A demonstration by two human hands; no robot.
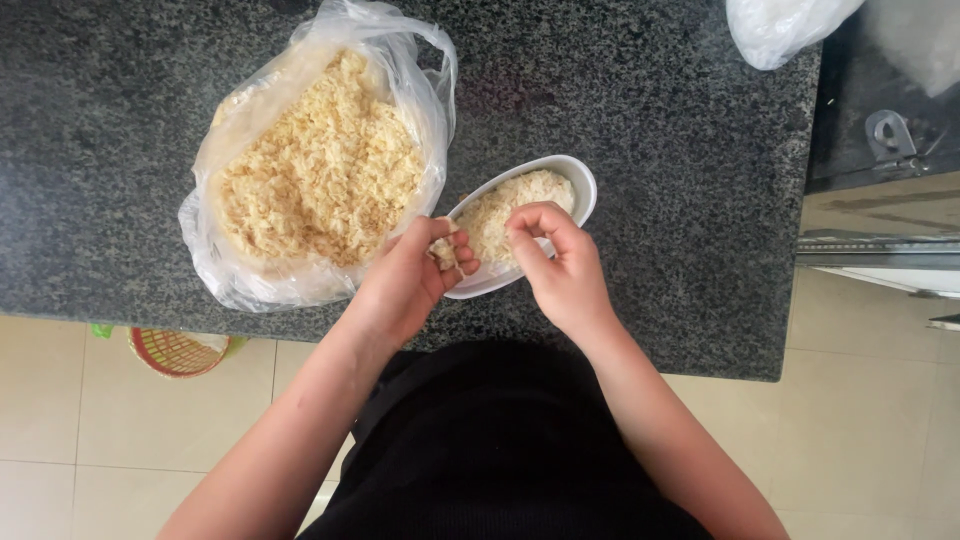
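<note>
Head view: crumbly flakes (500, 215), oval bowl (583, 190)

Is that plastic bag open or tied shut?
Open: the plastic bag has its mouth spread wide, showing the pale crumbs inside.

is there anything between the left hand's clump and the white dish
Nothing visible. The left hand holds a small clump right at the near rim of the white dish, which is open on top. The right hand hovers over the dish's middle, beside that path, not across it.
</note>
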